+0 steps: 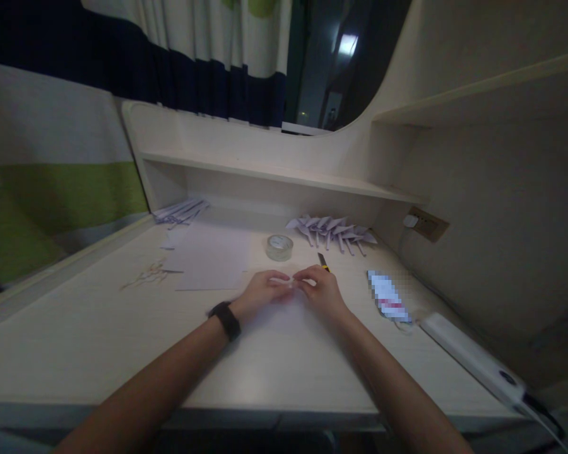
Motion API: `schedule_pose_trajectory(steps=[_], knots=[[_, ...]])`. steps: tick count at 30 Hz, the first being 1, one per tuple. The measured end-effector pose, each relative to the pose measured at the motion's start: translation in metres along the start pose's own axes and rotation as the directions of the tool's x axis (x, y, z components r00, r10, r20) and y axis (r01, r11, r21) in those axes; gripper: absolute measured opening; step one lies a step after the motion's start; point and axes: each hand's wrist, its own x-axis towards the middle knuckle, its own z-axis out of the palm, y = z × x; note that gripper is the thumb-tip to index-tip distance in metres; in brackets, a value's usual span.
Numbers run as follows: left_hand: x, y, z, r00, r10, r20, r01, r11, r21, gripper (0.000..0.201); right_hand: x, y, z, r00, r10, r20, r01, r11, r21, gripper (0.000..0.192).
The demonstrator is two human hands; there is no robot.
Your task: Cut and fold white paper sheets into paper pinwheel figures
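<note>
Fingers (284, 282) of both hands meet at centre of table (76, 340), tips pressed together, pinching a small white paper piece (291, 285) between them; paper sits just above the table surface, mostly hidden by the hands. Left hand (260, 293) has a black wristband (225, 319); right hand (322, 291) opposite, knuckles up. Behind hands: tape roll (279, 247), and a yellow-black cutter (323, 261) just beside right hand. Flat paper sheet (213, 258) to the left, scissors (149, 274) near it. Folded paper shapes (334, 232) piled at back right, another stack (180, 211) back left. White device w/ cable (473, 359) at right edge.
</note>
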Motion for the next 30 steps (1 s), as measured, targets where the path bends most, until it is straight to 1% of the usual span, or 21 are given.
schedule_pose_trajectory(steps=[3, 8, 11, 14, 16, 17, 18, 19, 20, 21, 22, 23, 24, 25, 26, 27, 28, 29, 30], knots=[[0.001, -0.003, -0.001, 1.000, -0.013, -0.004, 0.013, 1.000, 0.007, 0.044, -0.002, -0.002, 0.002, 0.999, -0.025, 0.039, 0.025, 1.000, 0.002, 0.011], [0.000, -0.001, -0.003, 0.997, -0.066, 0.051, 0.069, 0.995, -0.076, 0.042, -0.001, -0.003, 0.001, 0.998, 0.046, 0.036, -0.049, 0.996, 0.077, 0.007], [-0.002, 0.002, -0.003, 0.995, -0.088, 0.055, 0.094, 0.990, -0.110, 0.041, 0.000, -0.003, -0.001, 0.996, 0.069, 0.059, -0.075, 0.991, 0.112, 0.004], [-0.004, 0.003, 0.000, 0.995, -0.063, 0.072, 0.070, 0.992, -0.104, 0.037, -0.001, -0.002, -0.002, 0.993, 0.034, 0.112, -0.048, 0.991, 0.123, 0.014], [-0.004, 0.006, 0.000, 0.995, -0.062, 0.083, 0.068, 0.996, -0.062, 0.034, -0.001, -0.001, -0.002, 0.989, 0.006, 0.149, -0.021, 0.995, 0.101, 0.014], [-0.004, 0.009, 0.000, 0.994, -0.084, 0.074, 0.086, 0.996, -0.024, 0.035, -0.001, -0.001, -0.003, 0.987, 0.000, 0.161, -0.014, 0.996, 0.088, 0.013], [-0.003, 0.012, -0.002, 0.992, -0.114, 0.048, 0.112, 0.993, 0.033, 0.037, 0.000, -0.001, -0.004, 0.985, 0.002, 0.170, -0.016, 0.997, 0.081, 0.013], [-0.002, 0.015, -0.005, 0.991, -0.130, -0.002, 0.130, 0.985, 0.113, 0.039, 0.001, 0.000, -0.005, 0.984, 0.010, 0.179, -0.025, 0.997, 0.079, 0.013], [-0.001, 0.019, -0.009, 0.990, -0.123, -0.071, 0.136, 0.965, 0.223, 0.040, 0.002, 0.001, -0.007, 0.981, 0.025, 0.192, -0.042, 0.996, 0.083, 0.013], [0.000, 0.023, -0.014, 0.985, -0.057, -0.160, 0.112, 0.924, 0.364, 0.038, 0.004, 0.001, -0.009, 0.977, 0.043, 0.208, -0.062, 0.994, 0.090, 0.013], [0.002, 0.027, -0.020, 0.969, 0.081, -0.235, 0.059, 0.844, 0.533, 0.033, 0.005, 0.002, -0.010, 0.972, 0.061, 0.228, -0.085, 0.992, 0.097, 0.011], [0.003, 0.029, -0.026, 0.934, 0.232, -0.272, 0.028, 0.712, 0.702, 0.027, 0.006, 0.002, -0.012, 0.965, 0.080, 0.250, -0.109, 0.988, 0.106, 0.010], [0.005, 0.031, -0.032, 0.900, 0.347, -0.264, 0.024, 0.566, 0.824, 0.026, 0.007, 0.003, -0.013, 0.958, 0.097, 0.269, -0.132, 0.985, 0.115, 0.010], [0.006, 0.032, -0.037, 0.881, 0.406, -0.244, 0.043, 0.446, 0.894, 0.026, 0.007, 0.003, -0.013, 0.953, 0.112, 0.280, -0.152, 0.980, 0.125, 0.009], [0.007, 0.032, -0.041, 0.880, 0.420, -0.222, 0.063, 0.359, 0.931, 0.028, 0.007, 0.003, -0.013, 0.950, 0.123, 0.288, -0.168, 0.976, 0.136, 0.009], [0.008, 0.031, -0.045, 0.889, 0.407, -0.207, 0.083, 0.301, 0.950, 0.031, 0.007, 0.003, -0.012, 0.947, 0.129, 0.295, -0.179, 0.973, 0.149, 0.009], [0.009, 0.029, -0.047, 0.901, 0.382, -0.204, 0.102, 0.270, 0.957, 0.034, 0.006, 0.003, -0.011, 0.945, 0.132, 0.298, -0.186, 0.969, 0.160, 0.010], [0.010, 0.027, -0.050, 0.913, 0.356, -0.201, 0.111, 0.258, 0.960, 0.037, 0.005, 0.003, -0.010, 0.945, 0.134, 0.298, -0.191, 0.967, 0.171, 0.010], [0.011, 0.024, -0.051, 0.922, 0.334, -0.198, 0.110, 0.264, 0.958, 0.039, 0.005, 0.003, -0.009, 0.947, 0.131, 0.294, -0.191, 0.964, 0.184, 0.010]])
